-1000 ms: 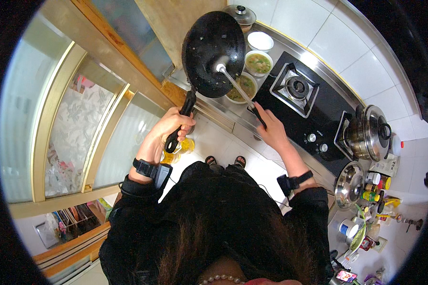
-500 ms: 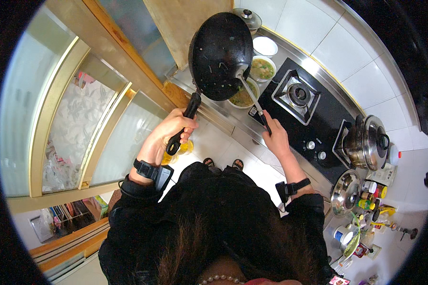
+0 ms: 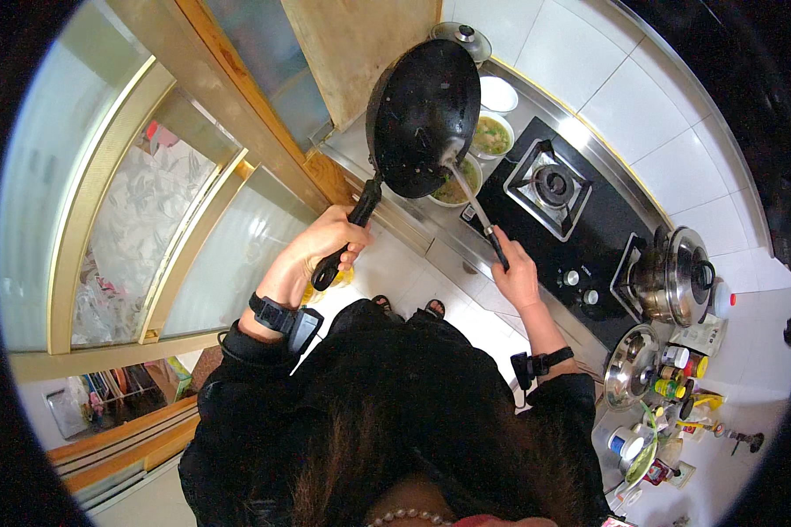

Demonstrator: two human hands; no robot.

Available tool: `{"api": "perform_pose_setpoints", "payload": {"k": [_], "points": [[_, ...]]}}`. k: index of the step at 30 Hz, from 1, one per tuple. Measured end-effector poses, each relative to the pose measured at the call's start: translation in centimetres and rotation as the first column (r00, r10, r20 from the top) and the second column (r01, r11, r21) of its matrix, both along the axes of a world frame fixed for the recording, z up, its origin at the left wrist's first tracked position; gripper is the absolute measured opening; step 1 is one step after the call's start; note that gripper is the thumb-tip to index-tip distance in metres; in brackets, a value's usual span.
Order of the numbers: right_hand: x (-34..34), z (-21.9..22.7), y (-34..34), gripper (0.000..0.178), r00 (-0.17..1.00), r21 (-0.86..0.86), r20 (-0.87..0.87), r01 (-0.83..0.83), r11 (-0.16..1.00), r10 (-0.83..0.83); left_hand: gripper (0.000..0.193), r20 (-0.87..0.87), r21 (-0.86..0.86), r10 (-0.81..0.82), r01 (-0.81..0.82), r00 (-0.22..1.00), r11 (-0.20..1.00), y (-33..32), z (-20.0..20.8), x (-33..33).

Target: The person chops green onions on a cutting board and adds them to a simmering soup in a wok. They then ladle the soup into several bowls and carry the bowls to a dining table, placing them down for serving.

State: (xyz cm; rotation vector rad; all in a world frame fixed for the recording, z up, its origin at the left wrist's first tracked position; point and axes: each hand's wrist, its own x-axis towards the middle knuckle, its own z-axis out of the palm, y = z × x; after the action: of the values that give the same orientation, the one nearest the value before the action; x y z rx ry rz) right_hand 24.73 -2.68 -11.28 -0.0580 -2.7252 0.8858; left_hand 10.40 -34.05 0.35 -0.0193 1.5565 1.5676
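My left hand (image 3: pixel 336 239) is wrapped round the handle of a black wok (image 3: pixel 422 114). The wok is tipped steeply over the counter, its inside showing a few small food scraps. In my right hand (image 3: pixel 516 272) is the black grip of a metal spatula (image 3: pixel 473 200). Its working end rests against the lower part of the wok's inside, where glare blurs its shape. Right under the wok's lower edge stands a soup bowl (image 3: pixel 455 186), partly hidden by the wok. A second soup bowl (image 3: pixel 492 137) with greens sits just beyond it.
Behind the bowls are a white dish (image 3: pixel 499 94) and a glass lid (image 3: pixel 461 39). To the right lies a black gas stove (image 3: pixel 536 237), with a lidded steel pot (image 3: pixel 677 274) on its near end. Beyond it are a loose lid (image 3: pixel 631 367) and several jars. Sliding glass doors (image 3: pixel 228 255) stand left.
The whole view has shifted slightly. The wok sits a little further right and lower in the picture, still tilted over the bowl, with the spatula against it. Both grips are unchanged.
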Motion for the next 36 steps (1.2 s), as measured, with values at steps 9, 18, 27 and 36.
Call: {"api": "perform_pose_setpoints", "payload": {"k": [9, 18, 27, 36], "points": [[-7.7, 0.5, -1.1, 0.066, 0.996, -0.568, -0.009, 0.07, 0.82, -0.091, 0.017, 0.017, -0.014, -0.024, 0.025, 1.0, 1.0, 0.3, 0.8, 0.3], [1.2, -3.9, -0.8, 0.069, 0.983, -0.469, 0.184, 0.114, 0.876, -0.029, 0.017, 0.001, -0.005, -0.034, 0.034, 0.999, 0.999, 0.0, 0.1, -0.5], [4.4, -1.2, -0.3, 0.066, 0.987, -0.325, 0.111, 0.15, 0.934, -0.12, 0.016, 0.011, -0.045, -0.029, 0.03, 1.0, 0.999, -0.3, 0.1, -1.3], [2.7, -3.5, -1.9, 0.067, 0.988, -0.408, 0.029, 0.15, 0.901, -0.152, 0.015, -0.014, -0.029, -0.035, 0.035, 0.999, 0.999, -0.1, 0.4, -1.4]]}}
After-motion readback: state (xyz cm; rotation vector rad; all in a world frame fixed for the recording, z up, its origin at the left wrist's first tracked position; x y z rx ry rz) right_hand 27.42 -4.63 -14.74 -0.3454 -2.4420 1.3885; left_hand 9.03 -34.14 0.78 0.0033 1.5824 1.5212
